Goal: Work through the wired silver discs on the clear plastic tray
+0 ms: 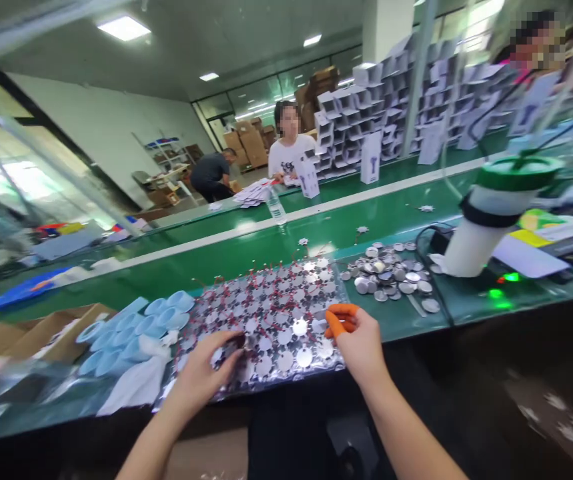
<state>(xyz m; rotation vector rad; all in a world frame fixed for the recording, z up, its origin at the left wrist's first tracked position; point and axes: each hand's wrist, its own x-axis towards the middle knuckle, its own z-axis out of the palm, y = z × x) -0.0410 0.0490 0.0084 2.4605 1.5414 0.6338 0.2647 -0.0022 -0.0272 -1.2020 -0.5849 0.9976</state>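
A tray-like sheet (266,363) in shiny clear plastic lies before me, covered with rows of round silver pieces on small boards with thin red wires. Over its lower left part hovers my left hand (206,367), thumb and fingers curved and apart; a dark patch shows at its fingertips. Orange covers wrap the fingers of my right hand (359,337), closed at the sheet's right edge. At their tips shows a flat grey disc (320,315), partly hidden. Just beyond, to the right, is a loose pile of silver coin-shaped discs (391,270).
Light-blue plastic cups (136,327), a white cloth (139,383) and a cardboard box (73,340) stand left. A white cylinder with a green lid (481,227) leans right. Behind runs a green conveyor belt (246,240), with a bottle (276,208), stacked white boxes and people beyond.
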